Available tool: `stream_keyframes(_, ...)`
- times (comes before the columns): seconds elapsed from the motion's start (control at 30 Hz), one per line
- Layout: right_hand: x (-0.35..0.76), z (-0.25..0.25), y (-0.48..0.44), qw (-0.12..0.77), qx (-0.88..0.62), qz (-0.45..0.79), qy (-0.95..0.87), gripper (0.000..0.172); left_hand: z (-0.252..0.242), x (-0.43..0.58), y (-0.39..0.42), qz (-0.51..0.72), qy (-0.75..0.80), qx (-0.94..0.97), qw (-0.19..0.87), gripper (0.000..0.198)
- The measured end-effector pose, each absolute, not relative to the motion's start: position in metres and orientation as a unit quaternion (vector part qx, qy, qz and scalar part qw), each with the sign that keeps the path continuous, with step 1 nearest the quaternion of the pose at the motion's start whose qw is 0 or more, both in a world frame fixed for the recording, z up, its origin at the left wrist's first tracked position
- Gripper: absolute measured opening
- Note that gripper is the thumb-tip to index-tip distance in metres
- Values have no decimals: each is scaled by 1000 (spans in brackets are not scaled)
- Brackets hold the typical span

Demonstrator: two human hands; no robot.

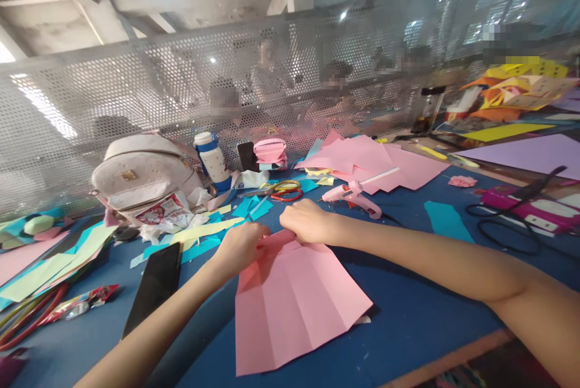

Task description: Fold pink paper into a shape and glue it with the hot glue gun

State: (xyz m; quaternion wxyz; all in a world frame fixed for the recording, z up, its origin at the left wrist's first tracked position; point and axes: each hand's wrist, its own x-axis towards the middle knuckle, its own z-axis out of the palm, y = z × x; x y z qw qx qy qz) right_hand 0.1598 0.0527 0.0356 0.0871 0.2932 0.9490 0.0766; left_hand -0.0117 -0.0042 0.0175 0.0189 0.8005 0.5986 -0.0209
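Observation:
A pink sheet of paper [294, 309] with several lengthwise creases lies on the blue table in front of me. Its far edge is bent up and gripped by both hands. My left hand [242, 246] is closed on the left part of that edge. Close beside it, my right hand [306, 222] is closed on the right part, fingers curled over the fold. The fingertips are partly hidden behind the knuckles and paper. Just beyond my right hand rests a pink glue gun [353, 194], with scissors [287, 190] farther left.
A black phone [156, 285] lies by my left forearm. Behind stand a white backpack [145, 170] and a bottle [212, 161], amid blue and yellow paper scraps. Pink sheets [376, 158] are piled at the back. A magenta device [530, 210] with a black cable lies right. A perforated screen [181, 86] stands beyond.

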Motion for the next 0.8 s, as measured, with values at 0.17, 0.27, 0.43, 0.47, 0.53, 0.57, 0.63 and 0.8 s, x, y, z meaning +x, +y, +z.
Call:
stream_keyframes(0.17, 157, 32, 45, 78, 283, 96, 951, 18, 20, -12, -5, -26, 603, 797, 24, 28)
stream_keyframes(0.27, 157, 33, 44, 82, 280, 98, 951, 20, 20, -13, -6, -32, 610, 792, 22, 27)
stream_keyframes(0.43, 159, 38, 45, 88, 282, 90, 951, 21, 18, -20, -5, -21, 630, 776, 23, 32)
stream_keyframes(0.47, 160, 39, 47, 88, 281, 86, 952, 21, 18, -22, -2, -15, 632, 775, 30, 31)
stream_keyframes(0.53, 162, 43, 52, 91, 279, 70, 953, 19, 20, -29, 3, -1, 629, 775, 52, 27)
stream_keyframes(0.57, 163, 45, 56, 95, 279, 59, 954, 19, 23, -32, 7, 8, 626, 777, 66, 23)
stream_keyframes(0.63, 166, 48, 64, 98, 286, 34, 953, 21, 28, -39, 13, 30, 620, 779, 88, 15)
stream_keyframes(0.8, 167, 50, 69, 76, 302, -14, 950, 27, 34, -47, 20, 101, 613, 775, 118, 15)
